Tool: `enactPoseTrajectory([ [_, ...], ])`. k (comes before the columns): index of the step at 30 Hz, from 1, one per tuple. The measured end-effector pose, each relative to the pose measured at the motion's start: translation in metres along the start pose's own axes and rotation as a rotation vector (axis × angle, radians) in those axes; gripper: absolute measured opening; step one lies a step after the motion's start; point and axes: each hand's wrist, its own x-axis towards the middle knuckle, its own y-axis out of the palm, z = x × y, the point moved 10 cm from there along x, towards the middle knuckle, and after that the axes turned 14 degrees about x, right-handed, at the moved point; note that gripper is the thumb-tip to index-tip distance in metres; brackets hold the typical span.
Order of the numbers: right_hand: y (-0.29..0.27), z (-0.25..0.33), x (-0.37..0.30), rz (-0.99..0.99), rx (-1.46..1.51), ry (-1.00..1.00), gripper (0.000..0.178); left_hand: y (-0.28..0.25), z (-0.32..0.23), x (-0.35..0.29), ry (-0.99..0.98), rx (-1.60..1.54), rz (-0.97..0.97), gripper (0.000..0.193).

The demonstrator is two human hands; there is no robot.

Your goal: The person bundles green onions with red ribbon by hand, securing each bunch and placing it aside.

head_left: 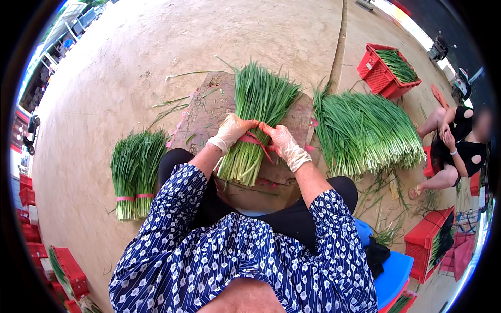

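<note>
A thick bundle of garlic chives (263,99) lies on a worn wooden board (211,107) before me, green tips pointing away and pale stems toward me. A pinkish-red tie strip (250,139) passes around its lower part. My left hand (232,131), in a thin translucent glove, is closed at the bundle's left side with its fingertips on the strip. From the right, my gloved right hand (283,144) pinches the strip, whose loose end hangs beside the stems. The fingertips of both hands nearly meet on top of the bundle.
Two tied chive bundles (135,175) lie on the ground at left. A wide loose chive pile (368,133) spreads at right. Beyond it are a red crate of chives (383,73) and a seated person (456,141). Another red crate (428,242) stands near a blue stool (394,276).
</note>
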Motion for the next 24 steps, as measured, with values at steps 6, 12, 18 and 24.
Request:
enactPoseTrajectory([
  [6, -0.023, 0.017, -0.012, 0.149, 0.059, -0.07, 0.067, 0.006, -0.052, -0.019, 0.035, -0.325, 0.185, 0.046],
  [12, -0.071, 0.026, -0.036, -0.032, 0.029, -0.129, 0.071, 0.014, -0.044, -0.008, 0.047, -0.098, 0.065, 0.042],
  [18, -0.102, 0.013, -0.019, -0.091, 0.252, -0.28, 0.055, 0.081, -0.032, -0.038, 0.127, 0.176, 0.371, 0.069],
  [24, -0.107, 0.011, -0.023, -0.227, 0.229, -0.445, 0.058, 0.114, -0.048, -0.085, 0.006, -0.158, 0.444, 0.113],
])
